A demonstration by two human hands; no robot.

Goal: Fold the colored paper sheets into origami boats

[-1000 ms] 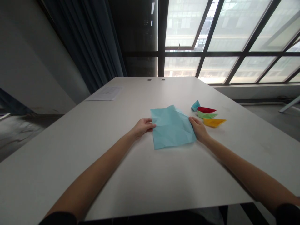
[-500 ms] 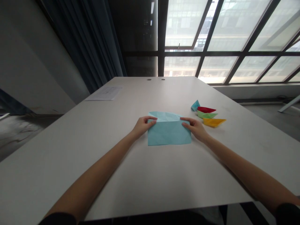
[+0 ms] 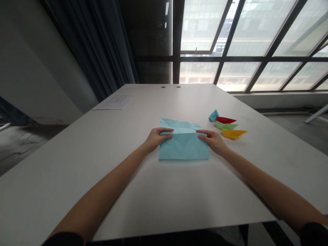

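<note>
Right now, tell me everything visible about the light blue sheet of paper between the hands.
The light blue sheet of paper is thin and creased, folded so that a near layer covers most of it and a paler strip shows along the far edge. It lies flat on the white table, roughly rectangular, long side across. The left hand pinches the layer's edge at one end, the right hand at the other.
</note>
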